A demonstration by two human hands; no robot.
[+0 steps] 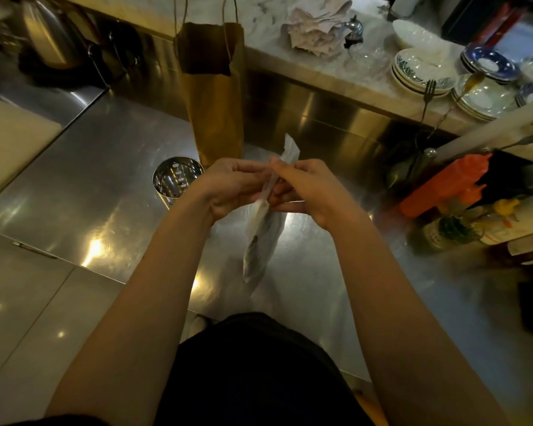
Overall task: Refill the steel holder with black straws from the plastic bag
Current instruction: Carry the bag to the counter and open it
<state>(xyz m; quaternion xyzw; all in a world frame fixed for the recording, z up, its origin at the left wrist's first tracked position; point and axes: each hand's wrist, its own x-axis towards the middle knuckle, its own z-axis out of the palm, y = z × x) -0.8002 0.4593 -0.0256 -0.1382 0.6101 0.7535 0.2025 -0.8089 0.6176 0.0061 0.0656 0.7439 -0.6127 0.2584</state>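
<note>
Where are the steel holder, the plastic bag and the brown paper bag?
steel holder [176,177]: head view, perforated inner wall.
plastic bag [263,236]: head view, lower hanging half.
brown paper bag [216,112]: head view, front face.

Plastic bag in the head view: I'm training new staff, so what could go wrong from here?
1. The left hand and right hand both pinch the plastic bag near its top; a sudden tear could spill the black straws onto the counter.
2. The steel holder stands off to the left, close to the brown paper bag; a hurried transfer might miss or knock it.
</note>
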